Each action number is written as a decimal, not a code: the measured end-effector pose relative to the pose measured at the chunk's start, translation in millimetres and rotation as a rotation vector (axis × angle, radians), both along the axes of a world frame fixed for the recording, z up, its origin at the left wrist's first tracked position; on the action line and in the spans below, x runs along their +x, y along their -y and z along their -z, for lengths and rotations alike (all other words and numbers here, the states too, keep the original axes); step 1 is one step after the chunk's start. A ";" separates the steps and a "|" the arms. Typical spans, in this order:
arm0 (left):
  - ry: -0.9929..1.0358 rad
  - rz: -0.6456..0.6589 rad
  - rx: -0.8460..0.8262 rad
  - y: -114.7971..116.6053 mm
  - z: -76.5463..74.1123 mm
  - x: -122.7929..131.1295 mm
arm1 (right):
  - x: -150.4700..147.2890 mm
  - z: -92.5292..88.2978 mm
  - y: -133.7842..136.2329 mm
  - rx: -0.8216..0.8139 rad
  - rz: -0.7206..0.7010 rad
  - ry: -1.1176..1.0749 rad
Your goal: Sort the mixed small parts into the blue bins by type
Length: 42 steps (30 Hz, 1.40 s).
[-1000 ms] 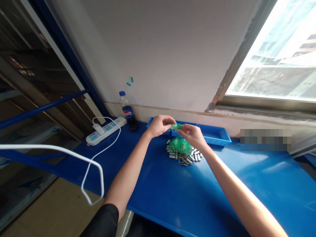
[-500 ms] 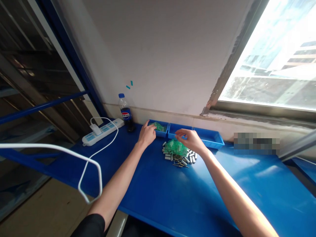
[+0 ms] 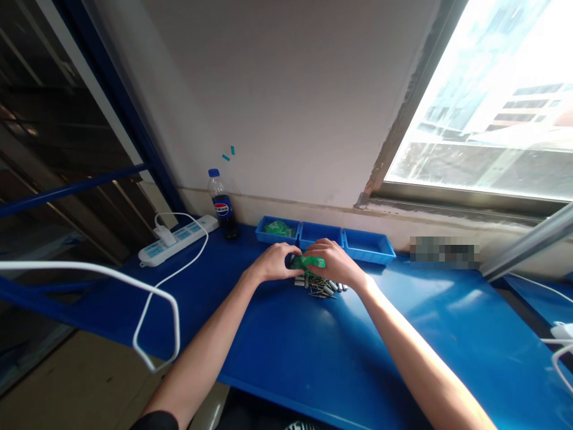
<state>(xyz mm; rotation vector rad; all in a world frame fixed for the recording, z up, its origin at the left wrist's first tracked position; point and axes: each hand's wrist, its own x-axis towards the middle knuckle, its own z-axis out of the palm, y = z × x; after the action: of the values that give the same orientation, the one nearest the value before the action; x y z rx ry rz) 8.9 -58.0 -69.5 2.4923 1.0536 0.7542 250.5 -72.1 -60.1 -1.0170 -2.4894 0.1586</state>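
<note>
A clump of green translucent plastic pieces [image 3: 314,261] is between my two hands, just above a pile of small metal parts [image 3: 326,289]. My left hand [image 3: 274,263] curls round its left side, thumb below and fingers above. From the right, my right hand [image 3: 333,261] closes over the clump, its fingers bent and partly hiding it. The pile under the hands mixes short silver cylinders and thin brass-coloured pins on the blue table. Behind, the left blue bin [image 3: 264,237] holds more green plastic pieces [image 3: 278,228].
Next to the left bin stand a middle blue bin [image 3: 320,227] and a right blue bin [image 3: 369,255]. A cola bottle [image 3: 222,209] and a white power strip [image 3: 181,240] are at the left. A white cable [image 3: 89,266] crosses the left foreground.
My left hand has left the left bin and come right and down to the green clump. My right hand has lowered onto it, and the clump is now held between both.
</note>
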 end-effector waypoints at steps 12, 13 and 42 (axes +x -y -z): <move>0.528 -0.163 -0.195 -11.2 8.3 8.2 | -1.1 -2.0 -4.8 -0.182 0.126 -0.499; 0.607 -0.172 -0.262 -12.0 9.3 9.6 | -2.0 -2.3 -4.6 -0.255 0.135 -0.574; 0.110 -0.246 0.362 -21.2 16.2 -3.2 | -3.8 -2.3 3.7 -0.009 0.058 -0.055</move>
<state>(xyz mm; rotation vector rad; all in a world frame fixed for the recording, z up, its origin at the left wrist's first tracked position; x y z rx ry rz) 5.7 -36.8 -85.6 2.5981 1.2960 1.2389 246.7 -75.9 -57.7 -1.0725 -2.4091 0.1778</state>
